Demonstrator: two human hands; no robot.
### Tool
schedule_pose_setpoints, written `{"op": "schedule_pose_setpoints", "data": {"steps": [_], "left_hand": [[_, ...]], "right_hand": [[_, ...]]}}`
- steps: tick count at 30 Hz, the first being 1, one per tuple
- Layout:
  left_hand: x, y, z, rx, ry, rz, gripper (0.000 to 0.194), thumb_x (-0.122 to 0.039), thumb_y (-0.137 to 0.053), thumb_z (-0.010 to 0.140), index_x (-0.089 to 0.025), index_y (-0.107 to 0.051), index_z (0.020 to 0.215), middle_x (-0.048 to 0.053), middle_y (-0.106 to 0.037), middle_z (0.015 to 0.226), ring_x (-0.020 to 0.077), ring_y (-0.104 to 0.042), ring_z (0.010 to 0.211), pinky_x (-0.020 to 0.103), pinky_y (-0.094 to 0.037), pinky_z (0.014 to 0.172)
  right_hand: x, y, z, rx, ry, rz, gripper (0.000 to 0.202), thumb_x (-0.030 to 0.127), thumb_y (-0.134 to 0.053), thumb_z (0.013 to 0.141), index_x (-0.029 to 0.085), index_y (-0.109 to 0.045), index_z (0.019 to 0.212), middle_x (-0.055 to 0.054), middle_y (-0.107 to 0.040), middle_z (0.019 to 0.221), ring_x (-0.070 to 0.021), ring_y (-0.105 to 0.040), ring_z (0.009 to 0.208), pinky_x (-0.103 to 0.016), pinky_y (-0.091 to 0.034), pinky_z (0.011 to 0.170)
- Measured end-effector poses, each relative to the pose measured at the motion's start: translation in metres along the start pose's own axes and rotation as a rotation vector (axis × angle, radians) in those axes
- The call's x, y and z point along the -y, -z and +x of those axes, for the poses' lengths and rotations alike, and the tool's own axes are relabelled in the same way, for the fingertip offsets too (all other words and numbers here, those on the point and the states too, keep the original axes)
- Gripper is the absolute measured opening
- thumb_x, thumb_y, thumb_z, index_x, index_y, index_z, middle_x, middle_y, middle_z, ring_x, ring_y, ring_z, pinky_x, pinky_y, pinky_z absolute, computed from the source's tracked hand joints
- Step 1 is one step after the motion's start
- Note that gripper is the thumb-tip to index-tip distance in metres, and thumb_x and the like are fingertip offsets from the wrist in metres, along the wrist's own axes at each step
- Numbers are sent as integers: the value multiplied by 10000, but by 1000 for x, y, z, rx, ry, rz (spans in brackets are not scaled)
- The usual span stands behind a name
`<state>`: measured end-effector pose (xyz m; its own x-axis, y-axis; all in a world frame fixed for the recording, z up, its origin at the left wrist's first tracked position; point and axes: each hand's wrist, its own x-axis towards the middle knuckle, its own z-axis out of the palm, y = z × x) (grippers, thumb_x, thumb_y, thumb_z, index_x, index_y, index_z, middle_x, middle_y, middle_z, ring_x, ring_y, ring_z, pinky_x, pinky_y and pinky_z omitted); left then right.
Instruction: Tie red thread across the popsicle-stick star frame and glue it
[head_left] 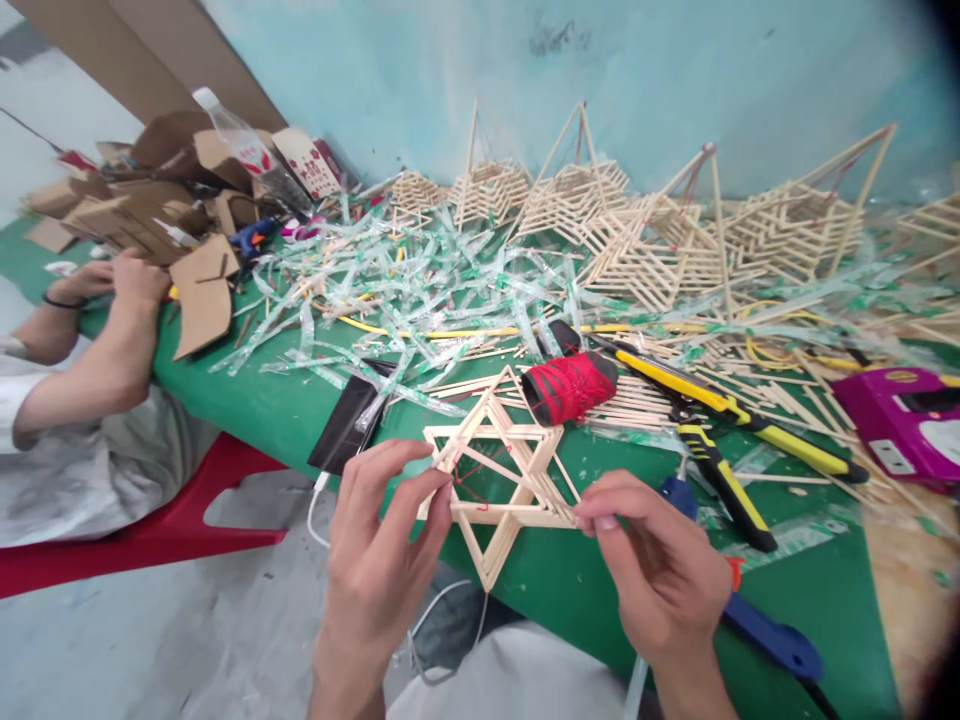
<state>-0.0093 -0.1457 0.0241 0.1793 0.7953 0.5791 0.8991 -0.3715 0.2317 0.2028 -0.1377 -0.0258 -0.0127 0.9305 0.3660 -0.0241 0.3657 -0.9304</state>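
Note:
A star-shaped frame of stacked wooden sticks (517, 511) lies near the front edge of the green table, with thin red thread (471, 492) across its middle. My left hand (390, 540) pinches the star's left corner between thumb and fingers. At the opposite corner, my right hand (652, 560) has its thumb and fingertips closed on a stick end. Just behind the star sits a roll of red thread (570, 387). A black phone-like object (349, 420) with a white cable lies behind my left hand.
Yellow-black cutter (675, 385), pliers (724, 485), a purple device (900, 425) and a blue glue gun (772, 635) lie right. Plastic wrappers (420, 290), stick models (652, 250) and a bottle (247, 150) stand behind. Another person's hands (139, 278) are at the left, beside cardboard (202, 310).

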Motion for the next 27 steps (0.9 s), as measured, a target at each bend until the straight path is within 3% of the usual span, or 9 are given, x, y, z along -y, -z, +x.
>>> {"op": "schedule_pose_setpoints", "data": {"steps": [8,14,18,23,27], "left_hand": [[2,-3,0,21,8,-57,228,37,-658,838,-147,-619,968,105,-612,1118,202,-624,1032,331,-529,873],[5,-2,3,3,-5,-66,219,36,-676,825,-144,-615,932,101,-611,1094,201,-611,1028,334,-525,872],[8,-5,3,-13,-26,-84,251,51,-690,809,-158,-621,929,83,-624,1058,201,-618,1019,338,-531,869],[9,-8,1,-18,-20,-131,252,51,-706,801,-154,-631,928,75,-642,998,197,-644,956,337,-543,825],[9,-9,1,-31,-7,-146,241,46,-708,808,-151,-649,934,80,-635,1027,178,-646,957,305,-537,817]], "right_hand": [[19,30,-3,-20,-30,0,243,9,-512,927,192,-672,924,-16,-566,718,-134,-554,700,-253,-414,577],[21,42,-19,161,34,-120,272,-40,-502,880,185,-639,949,-16,-590,731,-119,-585,659,-237,-462,559],[10,68,-36,218,113,-406,288,-28,-530,861,197,-673,970,-54,-697,845,-164,-697,806,-283,-564,717],[1,109,-47,72,123,-691,254,7,-574,879,222,-668,976,-27,-687,876,-138,-679,783,-251,-534,725],[9,116,-48,85,67,-895,189,108,-565,936,213,-641,1073,-59,-656,1015,-170,-657,920,-307,-522,864]]}}
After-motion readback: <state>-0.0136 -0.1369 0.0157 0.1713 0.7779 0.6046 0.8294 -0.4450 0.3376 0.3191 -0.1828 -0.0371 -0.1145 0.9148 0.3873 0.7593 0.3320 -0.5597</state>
